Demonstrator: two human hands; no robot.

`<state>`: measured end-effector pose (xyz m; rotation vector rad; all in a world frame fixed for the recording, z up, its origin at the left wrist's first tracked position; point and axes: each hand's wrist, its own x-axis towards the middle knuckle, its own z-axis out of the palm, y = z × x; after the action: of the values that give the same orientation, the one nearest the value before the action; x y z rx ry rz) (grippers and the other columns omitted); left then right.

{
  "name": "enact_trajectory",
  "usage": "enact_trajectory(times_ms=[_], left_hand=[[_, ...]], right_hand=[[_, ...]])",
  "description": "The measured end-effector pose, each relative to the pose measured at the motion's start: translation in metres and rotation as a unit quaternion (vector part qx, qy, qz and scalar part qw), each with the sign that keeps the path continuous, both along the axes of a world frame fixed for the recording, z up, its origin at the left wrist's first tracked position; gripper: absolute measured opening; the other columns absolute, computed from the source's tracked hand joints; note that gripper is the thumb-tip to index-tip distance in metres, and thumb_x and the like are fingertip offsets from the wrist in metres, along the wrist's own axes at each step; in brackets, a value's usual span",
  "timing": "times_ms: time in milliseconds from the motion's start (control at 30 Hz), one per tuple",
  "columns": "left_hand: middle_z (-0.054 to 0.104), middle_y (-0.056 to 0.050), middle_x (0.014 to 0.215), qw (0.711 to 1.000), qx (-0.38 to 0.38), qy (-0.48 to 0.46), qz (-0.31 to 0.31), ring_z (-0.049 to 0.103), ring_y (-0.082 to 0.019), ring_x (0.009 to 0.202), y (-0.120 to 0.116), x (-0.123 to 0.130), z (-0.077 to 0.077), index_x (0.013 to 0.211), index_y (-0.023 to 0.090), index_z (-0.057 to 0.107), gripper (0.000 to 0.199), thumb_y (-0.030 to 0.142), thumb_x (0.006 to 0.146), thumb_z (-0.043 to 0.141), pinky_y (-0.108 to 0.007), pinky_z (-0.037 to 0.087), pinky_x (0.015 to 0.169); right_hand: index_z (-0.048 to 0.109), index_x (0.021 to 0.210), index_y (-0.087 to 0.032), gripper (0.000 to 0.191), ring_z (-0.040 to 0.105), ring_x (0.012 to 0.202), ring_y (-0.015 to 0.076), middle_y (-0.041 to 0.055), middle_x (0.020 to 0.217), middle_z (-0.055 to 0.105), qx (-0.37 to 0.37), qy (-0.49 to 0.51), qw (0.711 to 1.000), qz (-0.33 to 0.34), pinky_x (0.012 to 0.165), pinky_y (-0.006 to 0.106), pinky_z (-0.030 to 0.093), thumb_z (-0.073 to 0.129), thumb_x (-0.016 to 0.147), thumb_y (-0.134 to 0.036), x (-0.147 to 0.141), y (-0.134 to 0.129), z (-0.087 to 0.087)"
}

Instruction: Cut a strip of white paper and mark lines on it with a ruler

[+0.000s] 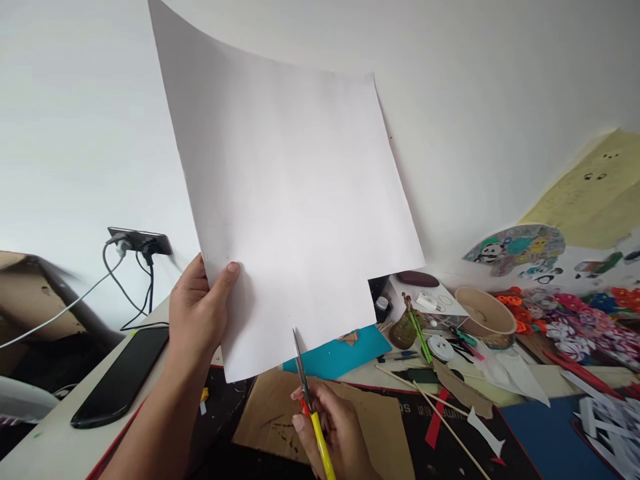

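A large white sheet of paper (295,187) is held up in front of the wall, its top left corner curling. My left hand (203,300) pinches its left edge near the bottom, thumb on the near face. At the sheet's lower right corner a rectangular notch is cut out. My right hand (335,423) grips a pair of scissors (315,417) with yellow and red handles. The blades point up and lie at the sheet's bottom edge; whether they are slightly parted I cannot tell.
Below lie a brown cardboard piece (280,413) and blue paper (335,353). A black phone (123,380) rests at left, near a wall socket (140,240) with cables. At right are wooden sticks (450,427), a round bowl (485,313), colourful paper flowers (575,313) and white paper strips (610,427).
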<state>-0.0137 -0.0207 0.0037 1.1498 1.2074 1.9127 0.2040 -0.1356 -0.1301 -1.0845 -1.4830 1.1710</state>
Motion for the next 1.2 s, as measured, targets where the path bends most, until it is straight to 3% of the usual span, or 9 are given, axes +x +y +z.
enact_trajectory(times_ms=[400, 600, 733, 933, 1100, 1200], left_hand=[[0.082, -0.005, 0.112, 1.000, -0.010, -0.006, -0.018, 0.077, -0.023, 0.089, -0.0005, 0.0002, 0.0027, 0.122, 0.030, 0.078, 0.046, 0.055, 0.084, 0.087, -0.031, 0.063, 0.072], [0.082, -0.005, 0.112, 1.000, -0.007, -0.003, -0.011, 0.077, -0.022, 0.089, 0.0022, -0.0018, 0.0001, 0.123, 0.031, 0.078, 0.046, 0.055, 0.085, 0.087, -0.030, 0.064, 0.074], [0.082, -0.004, 0.113, 1.000, -0.007, 0.001, -0.007, 0.077, -0.023, 0.091, 0.0031, -0.0022, -0.0010, 0.124, 0.031, 0.077, 0.045, 0.054, 0.086, 0.086, -0.031, 0.064, 0.075], [0.082, -0.004, 0.110, 1.000, -0.003, 0.006, -0.008, 0.077, -0.024, 0.092, 0.0029, -0.0022, -0.0008, 0.120, 0.031, 0.079, 0.043, 0.055, 0.085, 0.087, -0.031, 0.063, 0.072], [0.082, -0.004, 0.112, 1.000, 0.003, 0.006, -0.005, 0.076, -0.022, 0.091, 0.0018, -0.0004, -0.0006, 0.118, 0.030, 0.079, 0.038, 0.052, 0.087, 0.086, -0.029, 0.061, 0.073], [0.082, -0.004, 0.117, 1.000, 0.007, 0.004, 0.001, 0.075, -0.020, 0.091, 0.0011, 0.0004, -0.0006, 0.117, 0.029, 0.080, 0.036, 0.048, 0.088, 0.086, -0.028, 0.060, 0.074]], right_hand=[[0.077, 0.109, -0.020, 0.054, 0.036, 0.056, 0.0116, -0.0012, 0.071, 0.050, 0.007, -0.003, 1.000, -0.015, 0.058, 0.027, 0.049, 0.068, 0.097, -0.071, -0.0018, 0.0008, -0.0067], [0.079, 0.112, -0.019, 0.061, 0.039, 0.056, 0.0120, -0.0006, 0.070, 0.051, 0.005, 0.022, 0.999, -0.025, 0.051, 0.024, 0.039, 0.070, 0.092, -0.077, -0.0023, 0.0026, -0.0089], [0.077, 0.121, -0.020, 0.063, 0.048, 0.060, 0.0127, 0.0015, 0.079, 0.057, -0.011, 0.057, 0.998, 0.019, 0.052, 0.024, 0.040, 0.074, 0.091, -0.076, 0.0003, 0.0036, -0.0094], [0.073, 0.131, -0.020, 0.067, 0.040, 0.049, 0.0071, -0.0013, 0.078, 0.053, -0.020, 0.090, 0.994, 0.063, 0.040, 0.018, 0.027, 0.074, 0.093, -0.074, 0.0016, 0.0037, -0.0104], [0.071, 0.135, -0.020, 0.068, 0.039, 0.047, 0.0067, -0.0015, 0.077, 0.056, -0.010, 0.096, 0.993, 0.070, 0.040, 0.018, 0.027, 0.075, 0.093, -0.073, 0.0031, 0.0029, -0.0086], [0.073, 0.128, -0.020, 0.062, 0.041, 0.052, 0.0082, -0.0016, 0.076, 0.055, -0.005, 0.082, 0.996, 0.046, 0.044, 0.019, 0.031, 0.076, 0.093, -0.071, 0.0025, 0.0034, -0.0062]])
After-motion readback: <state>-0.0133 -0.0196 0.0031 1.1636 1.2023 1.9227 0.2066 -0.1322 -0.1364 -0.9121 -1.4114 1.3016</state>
